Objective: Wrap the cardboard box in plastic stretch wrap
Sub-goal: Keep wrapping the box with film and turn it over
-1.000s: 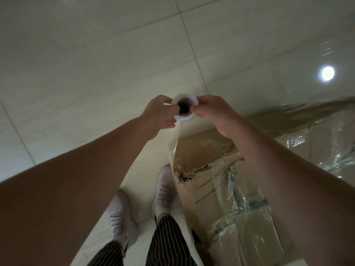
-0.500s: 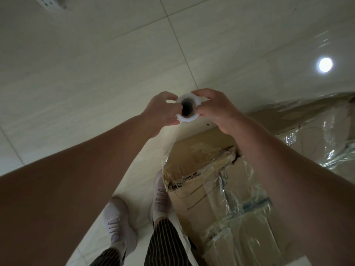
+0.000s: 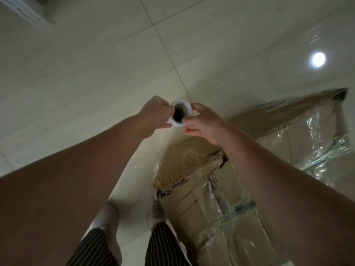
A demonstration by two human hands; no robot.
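Sliding lower right, the cardboard box (image 3: 221, 191) is showing more; we are clamping both hands' fingers (image 3: 189, 114) on the stretch-wrap roll (image 3: 180, 114), mid-wrap, probably circling onward next.

Floor (image 3: 96, 77): pale glossy tiles, thin grout lines crossing. Round bright reflection of a lamp (image 3: 318, 60) on the tiles at right. Cardboard box (image 3: 196, 191) stands on the floor at lower right, partly covered in clear wrap, one top corner torn and crushed. Two feet in light shoes on the tiles just left of the box: left shoe (image 3: 107, 223), right shoe (image 3: 156, 212) close against the box's side. White object (image 3: 25, 10) at the top left edge, cannot identify.
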